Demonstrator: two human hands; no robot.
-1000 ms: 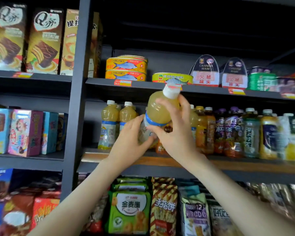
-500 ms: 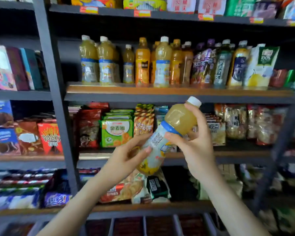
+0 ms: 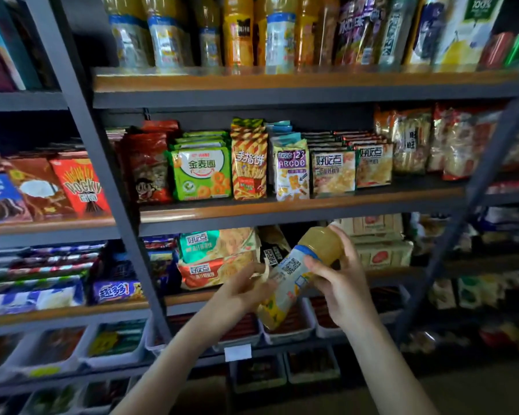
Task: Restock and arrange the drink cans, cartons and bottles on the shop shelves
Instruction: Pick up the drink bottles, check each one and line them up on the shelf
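A yellow juice bottle (image 3: pixel 297 274) with a blue-edged label and white cap is tilted, cap up to the right, in front of the lower snack shelves. My right hand (image 3: pixel 342 283) grips its upper half around the label's top. My left hand (image 3: pixel 243 290) has its fingers curled against the lower part of the bottle's label; motion blur hides the fingertips. The drink shelf (image 3: pixel 282 82) with its row of juice bottles (image 3: pixel 279 34), tea bottles and a carton (image 3: pixel 468 28) runs along the top of the head view, well above both hands.
Dark metal uprights (image 3: pixel 102 175) frame wood-edged shelves. Snack bags (image 3: pixel 201 172) fill the middle shelf, biscuit packs (image 3: pixel 219 259) the one behind the bottle. White bins (image 3: pixel 114 345) line the lower shelf. Boxed sweets (image 3: pixel 78 187) stand at left.
Both hands have brought the bottle down from the drink shelf to the lower snack shelves, tilting it further. The view has dropped with them, so the drink row now sits at the top.
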